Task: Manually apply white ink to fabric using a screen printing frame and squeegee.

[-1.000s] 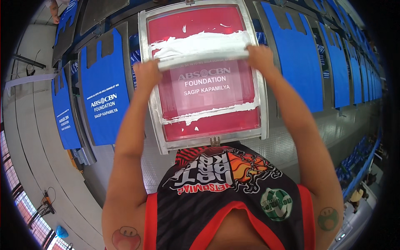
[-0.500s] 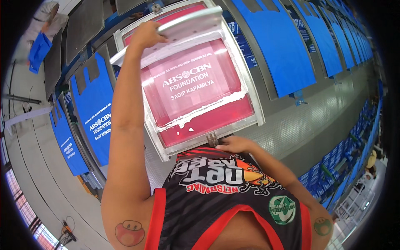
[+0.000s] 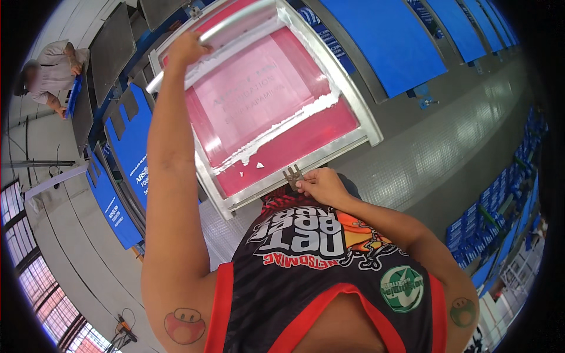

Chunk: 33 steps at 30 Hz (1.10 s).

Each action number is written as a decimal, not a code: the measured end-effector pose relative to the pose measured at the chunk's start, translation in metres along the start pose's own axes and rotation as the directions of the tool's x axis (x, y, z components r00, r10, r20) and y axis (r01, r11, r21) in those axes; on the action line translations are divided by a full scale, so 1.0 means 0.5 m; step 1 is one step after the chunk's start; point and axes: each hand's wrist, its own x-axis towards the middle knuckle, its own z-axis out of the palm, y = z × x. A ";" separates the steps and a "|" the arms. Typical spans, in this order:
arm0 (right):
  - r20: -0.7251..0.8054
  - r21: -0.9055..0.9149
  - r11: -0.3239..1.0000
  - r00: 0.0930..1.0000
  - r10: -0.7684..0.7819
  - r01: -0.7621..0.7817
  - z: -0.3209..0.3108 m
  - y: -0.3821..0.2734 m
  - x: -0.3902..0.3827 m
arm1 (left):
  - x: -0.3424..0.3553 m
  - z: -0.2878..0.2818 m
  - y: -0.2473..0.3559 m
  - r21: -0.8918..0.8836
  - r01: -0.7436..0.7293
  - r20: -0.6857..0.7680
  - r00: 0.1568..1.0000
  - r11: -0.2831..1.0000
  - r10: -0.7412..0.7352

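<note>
A silk-screen printing frame [image 3: 368, 120] with a silver rim and a pink-red mesh [image 3: 318, 126] lies tilted in front of me. My left hand [image 3: 187, 50] is closed around a long silver squeegee [image 3: 250, 22] toward the frame's far end. White ink [image 3: 288, 122] runs in a ragged band across the near part of the mesh, with small blobs beside it. At the near rim, my right hand [image 3: 325, 187] pinches a small pronged metal bracket [image 3: 292, 176] between thumb and fingers. Faint grey lettering shows through the mesh.
Blue bag-shaped sheets [image 3: 388, 47] lie on dark boards along a long bench to the right, and more [image 3: 115, 203] lie at left. A person [image 3: 56, 73] at far left handles a blue piece. Stacked blue goods [image 3: 494, 206] stand at right.
My right hand has moved onto the bracket at the near rim. The mesh lettering has turned from bright white to faint grey. The person at far left shows more fully.
</note>
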 end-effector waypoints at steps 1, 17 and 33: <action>-0.007 0.000 1.000 1.000 -0.009 0.009 0.000 0.023 0.019 | -0.010 0.002 0.030 0.022 0.019 0.012 1.000 1.000 -0.019; 0.287 -0.540 0.824 0.958 -0.010 0.170 -0.063 -0.034 0.032 | -0.552 0.069 0.328 -0.113 0.117 -0.110 0.985 0.987 -0.129; -0.509 0.132 0.978 0.858 -0.075 0.164 -0.401 -0.013 0.115 | -0.663 0.122 0.120 -0.991 0.073 0.127 0.749 -0.110 -0.650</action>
